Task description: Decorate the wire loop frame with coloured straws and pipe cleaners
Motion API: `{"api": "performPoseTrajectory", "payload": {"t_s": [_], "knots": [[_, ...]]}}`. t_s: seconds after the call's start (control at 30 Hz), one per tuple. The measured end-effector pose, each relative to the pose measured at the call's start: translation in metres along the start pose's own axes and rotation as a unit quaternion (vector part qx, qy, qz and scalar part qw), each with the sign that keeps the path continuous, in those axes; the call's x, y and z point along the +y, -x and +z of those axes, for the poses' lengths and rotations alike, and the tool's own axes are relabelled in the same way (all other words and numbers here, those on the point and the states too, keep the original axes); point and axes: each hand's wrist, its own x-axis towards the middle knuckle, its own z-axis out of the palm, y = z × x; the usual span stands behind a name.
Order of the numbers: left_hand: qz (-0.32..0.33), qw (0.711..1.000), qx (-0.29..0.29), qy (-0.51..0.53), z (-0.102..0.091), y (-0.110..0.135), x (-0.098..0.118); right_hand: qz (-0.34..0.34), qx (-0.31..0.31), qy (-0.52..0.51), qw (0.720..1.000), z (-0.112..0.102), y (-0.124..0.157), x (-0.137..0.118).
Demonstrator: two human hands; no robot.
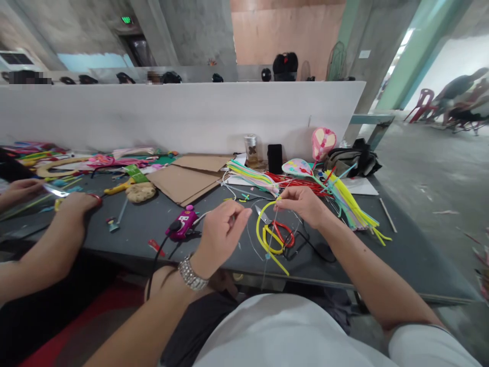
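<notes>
A yellow pipe cleaner (263, 229) was bent into a loose loop, its upper end pinched at the right hand (301, 203) above the dark table (401, 250), its lower end slanting down to the near edge. A thin, pale wire (250, 239), hard to trace, curved from the left hand (221, 229) toward that loop.

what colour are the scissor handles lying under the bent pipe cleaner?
Red, on the scissors beneath the yellow pipe cleaner; clearest in the head view.
</notes>
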Motion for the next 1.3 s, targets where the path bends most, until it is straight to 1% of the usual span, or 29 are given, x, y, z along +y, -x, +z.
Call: {"api": "performPoseTrajectory", "payload": {"t_s": [0.07, 0.13, 0.23, 0.3, 0.37, 0.47, 0.53, 0.6, 0.67, 0.73, 0.8, 0.9, 1.0, 1.1, 1.2, 1.23, 1.27, 1.3], "knots": [[0.036, 0.998, 0.009, -0.057, 0.012, -0.003, 0.002, -0.001, -0.008, -0.011, 1.0, 0.001, 0.001, 0.001], [0.057, 0.992, 0.003, -0.109, 0.024, -0.003, 0.004, 0.003, -0.009, -0.021, 1.0, 0.0, 0.003, 0.001], [0.068, 0.983, -0.023, -0.17, 0.036, -0.002, 0.005, 0.009, -0.001, -0.028, 1.0, -0.002, 0.004, 0.003], [0.061, 0.981, -0.033, -0.181, 0.038, -0.002, 0.005, 0.01, 0.001, -0.027, 1.0, -0.004, 0.004, 0.004], [0.045, 0.988, -0.033, -0.144, 0.036, -0.005, 0.006, 0.008, -0.001, -0.025, 1.0, -0.006, 0.005, 0.005], [0.015, 0.999, -0.016, -0.033, 0.028, -0.012, 0.007, 0.006, -0.003, -0.026, 1.0, -0.006, 0.004, 0.008], [-0.022, 0.999, -0.011, 0.038, 0.022, -0.018, 0.007, 0.007, -0.007, -0.027, 1.0, -0.005, 0.004, 0.008], [-0.079, 0.991, -0.02, 0.103, 0.017, -0.023, 0.007, 0.007, -0.012, -0.022, 1.0, -0.003, 0.003, 0.008], [-0.132, 0.977, -0.033, 0.166, 0.013, -0.028, 0.008, 0.005, -0.015, -0.013, 1.0, -0.001, 0.003, 0.008], [-0.162, 0.961, -0.042, 0.22, 0.01, -0.031, 0.009, 0.004, -0.018, -0.002, 1.0, 0.001, 0.002, 0.008], [-0.177, 0.948, -0.049, 0.262, 0.008, -0.033, 0.01, 0.003, -0.021, 0.006, 1.0, 0.002, 0.001, 0.007], [-0.195, 0.932, -0.06, 0.299, 0.006, -0.036, 0.009, 0.008, -0.026, 0.006, 1.0, 0.003, 0.0, 0.008], [-0.223, 0.917, -0.092, 0.319, 0.003, -0.038, 0.005, 0.011, -0.029, -0.005, 1.0, 0.003, -0.002, 0.008], [-0.242, 0.898, -0.124, 0.346, 0.003, -0.039, -0.005, 0.018, -0.033, -0.015, 0.999, 0.004, -0.003, 0.008], [-0.247, 0.878, -0.154, 0.38, 0.005, -0.039, -0.018, 0.026, -0.029, -0.029, 0.999, 0.006, -0.004, 0.01], [-0.246, 0.876, -0.163, 0.381, 0.006, -0.039, -0.022, 0.024, -0.025, -0.033, 0.999, 0.006, -0.004, 0.011], [-0.241, 0.882, -0.17, 0.368, 0.006, -0.038, -0.024, 0.022, -0.023, -0.036, 0.999, 0.006, -0.004, 0.012], [-0.233, 0.896, -0.168, 0.338, 0.006, -0.036, -0.024, 0.019, -0.019, -0.039, 0.999, 0.005, -0.005, 0.013]]}}
